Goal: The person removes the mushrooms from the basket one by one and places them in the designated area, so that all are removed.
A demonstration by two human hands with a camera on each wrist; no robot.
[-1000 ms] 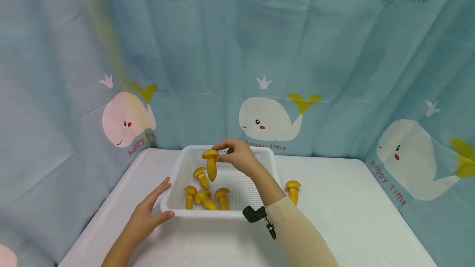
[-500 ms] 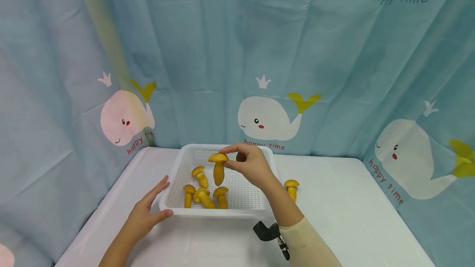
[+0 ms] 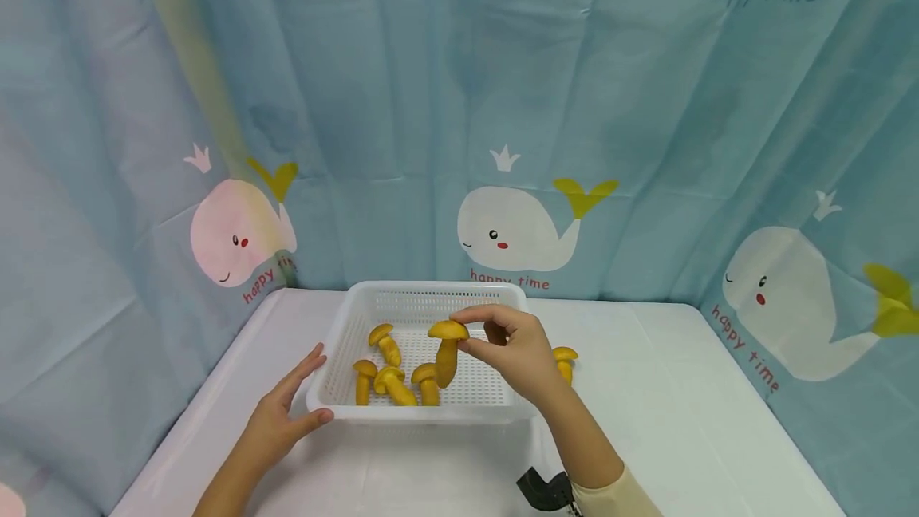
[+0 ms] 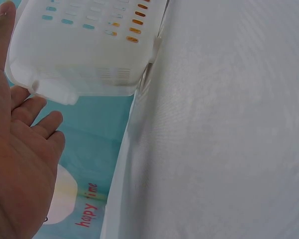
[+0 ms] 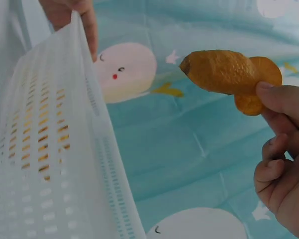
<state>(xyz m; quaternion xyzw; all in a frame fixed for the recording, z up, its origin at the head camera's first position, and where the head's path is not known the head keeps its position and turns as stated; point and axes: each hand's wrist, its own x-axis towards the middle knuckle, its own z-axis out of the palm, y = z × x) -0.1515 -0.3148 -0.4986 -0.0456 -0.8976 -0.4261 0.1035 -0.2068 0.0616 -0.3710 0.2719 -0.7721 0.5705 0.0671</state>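
Between thumb and fingers, my right hand (image 3: 513, 349) pinches a yellow-brown mushroom (image 3: 447, 353) by its cap, stem down, above the white perforated basket (image 3: 424, 415). In the right wrist view the held mushroom (image 5: 221, 72) is seen clear of the basket wall (image 5: 54, 194). Several similar mushrooms lie in the left half of the basket, among them a tilted mushroom (image 3: 388, 344) at the back and an upright-looking mushroom (image 3: 364, 381) near the left. My left hand (image 3: 276, 421) rests with extended fingers against the basket's left front corner; in the left wrist view its fingers (image 4: 27, 109) lie by the rim.
Another mushroom (image 3: 565, 363) lies on the white table (image 3: 668, 421) right of the basket, partly behind my right hand. A blue whale-print curtain (image 3: 402, 142) hangs behind and at both sides. A black wrist-camera mount (image 3: 543, 491) sits at my right wrist.
My right hand has moved right and lower, toward me, carrying the mushroom from the basket's back left to over its middle. The left hand has stayed at the corner.
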